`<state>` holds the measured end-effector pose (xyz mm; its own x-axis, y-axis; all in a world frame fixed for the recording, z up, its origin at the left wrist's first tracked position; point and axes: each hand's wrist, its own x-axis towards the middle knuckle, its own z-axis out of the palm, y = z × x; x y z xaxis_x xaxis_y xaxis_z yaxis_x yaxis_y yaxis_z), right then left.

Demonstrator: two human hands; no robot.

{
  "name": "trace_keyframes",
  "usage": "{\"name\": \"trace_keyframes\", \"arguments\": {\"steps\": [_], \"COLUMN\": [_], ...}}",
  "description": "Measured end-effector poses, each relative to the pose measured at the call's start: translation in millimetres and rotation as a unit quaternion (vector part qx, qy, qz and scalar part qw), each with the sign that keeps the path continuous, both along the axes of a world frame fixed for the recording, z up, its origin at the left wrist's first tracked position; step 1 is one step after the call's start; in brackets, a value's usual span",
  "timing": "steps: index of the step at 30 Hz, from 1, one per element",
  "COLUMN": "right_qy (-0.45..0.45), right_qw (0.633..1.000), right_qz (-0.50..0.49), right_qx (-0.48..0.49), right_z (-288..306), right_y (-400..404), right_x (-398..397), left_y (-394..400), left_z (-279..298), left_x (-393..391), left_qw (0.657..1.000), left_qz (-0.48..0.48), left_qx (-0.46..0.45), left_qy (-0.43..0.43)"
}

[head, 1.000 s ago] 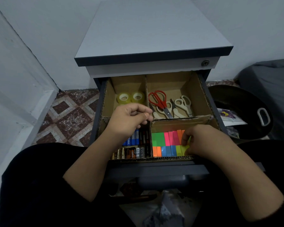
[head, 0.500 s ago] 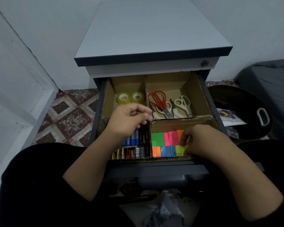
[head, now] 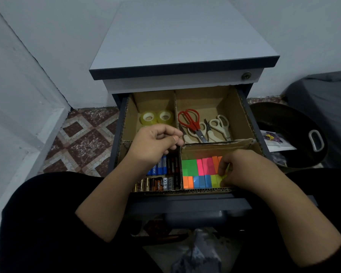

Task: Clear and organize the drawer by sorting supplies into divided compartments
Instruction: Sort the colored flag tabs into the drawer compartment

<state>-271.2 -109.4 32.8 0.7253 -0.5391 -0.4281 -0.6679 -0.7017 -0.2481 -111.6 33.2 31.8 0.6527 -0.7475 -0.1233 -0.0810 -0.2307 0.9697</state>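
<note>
Drawer pulled out, split by cardboard into 4 compartments. Far left: 2 tape rolls side by side. Near left: batteries, partly hidden under left hand. Left hand over the divider, fingers curled loosely, thumb to forefinger; can't tell if anything's pinched. Far right: red scissors plus white scissors, overlapping. Near right: sticky notes in 2 rows. Right hand at rows' right end, fingertips on a yellow-green pad, pinching its edge. Dark tub beside cabinet.
</note>
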Motion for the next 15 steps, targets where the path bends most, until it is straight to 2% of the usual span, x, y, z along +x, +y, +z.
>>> {"name": "trace_keyframes", "arguments": {"steps": [10, 15], "right_qy": [-0.004, -0.025], "right_qw": [0.999, 0.986], "right_qz": [-0.036, -0.116], "right_qx": [-0.002, -0.115], "right_z": [1.3, -0.1], "right_y": [-1.5, -7.5], "right_x": [1.1, -2.3], "left_y": [-0.4, 0.0], "left_z": [-0.2, 0.6], "left_x": [0.1, -0.5], "left_qw": [1.0, 1.0], "left_qz": [0.0, 0.001], "left_qx": [0.0, -0.001], "left_qy": [0.0, 0.004]}}
